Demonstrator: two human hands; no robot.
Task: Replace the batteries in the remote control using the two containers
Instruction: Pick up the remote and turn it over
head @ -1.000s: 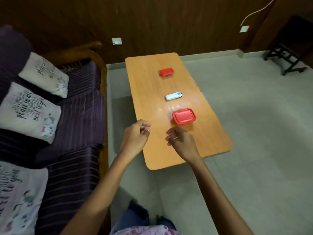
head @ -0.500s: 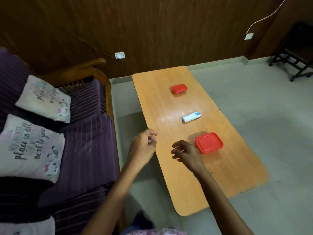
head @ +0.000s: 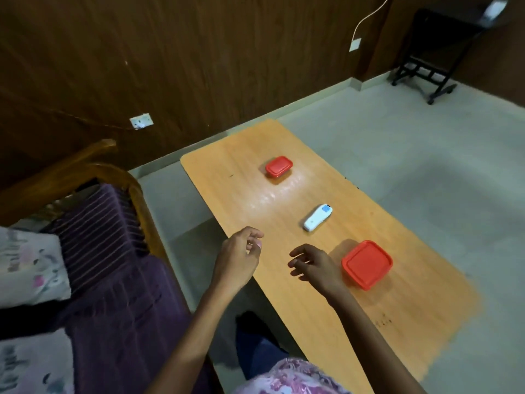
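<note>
Both hands hover empty over the table (head: pixel 284 314), the left hand (head: pixel 237 258) loosely curled, the right hand (head: pixel 315 265) with fingers spread. The nearer red box (head: pixel 367 264) sits lidded just beside the right hand, contents hidden. The white remote (head: pixel 317 217) lies just beyond the fingers; the smaller box (head: pixel 279 166), also shut, stands well apart.

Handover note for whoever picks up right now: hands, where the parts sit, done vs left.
Left hand: empty, fingers loosely curled, over the table's near left edge.
Right hand: empty, fingers spread, above the table just left of the near container; contact with it cannot be told.
Near container: red lid on.
Remote: white, lying flat mid-table between the two containers.
Far container: smaller, red lid on, toward the wall end.
Done: nothing visible; both lids on, remote untouched.
Left: open the containers, open the remote, swap the batteries, close up.
</note>
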